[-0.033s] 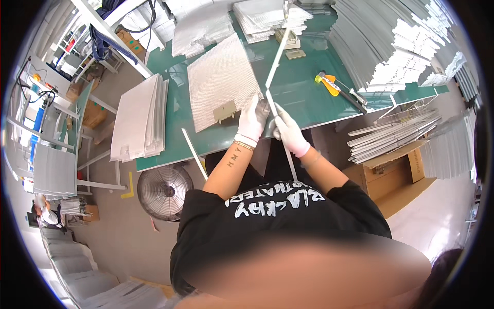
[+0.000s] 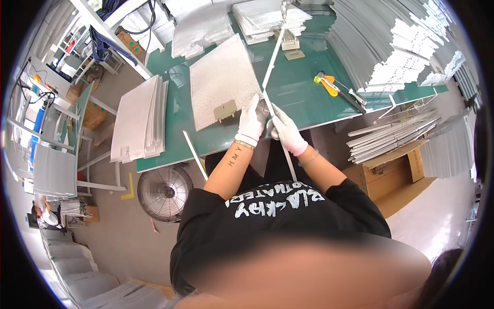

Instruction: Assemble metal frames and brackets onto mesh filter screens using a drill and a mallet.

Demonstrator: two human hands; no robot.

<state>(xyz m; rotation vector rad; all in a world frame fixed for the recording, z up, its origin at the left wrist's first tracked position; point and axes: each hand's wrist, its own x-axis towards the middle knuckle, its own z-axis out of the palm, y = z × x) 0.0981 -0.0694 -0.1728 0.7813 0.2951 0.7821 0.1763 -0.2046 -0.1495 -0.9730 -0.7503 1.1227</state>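
A long, thin white strip (image 2: 275, 51) runs from the far side of the table toward my body, with a joint or bend just beyond my hands. My right hand (image 2: 286, 131), in a white glove, is closed around its near section. My gloved left hand (image 2: 252, 119) grips the same strip from the other side, grey fingertips against it. Beside my left hand lies a pale mesh panel (image 2: 221, 77), its right edge close to the strip's joint. A beige block with small prongs (image 2: 225, 110) rests on the panel's near edge.
On the green table (image 2: 303, 98) are a yellow-headed hammer (image 2: 339, 92), stacked mesh panels (image 2: 267, 18) and a beige block (image 2: 289, 44). Another white strip (image 2: 194, 154) juts over the front edge. A floor fan (image 2: 165, 193) stands below left, an open carton (image 2: 396, 180) below right.
The strip's joint and far section have shifted slightly left. The mesh panel's far end has moved a little to the right. Both hands keep nearly the same place.
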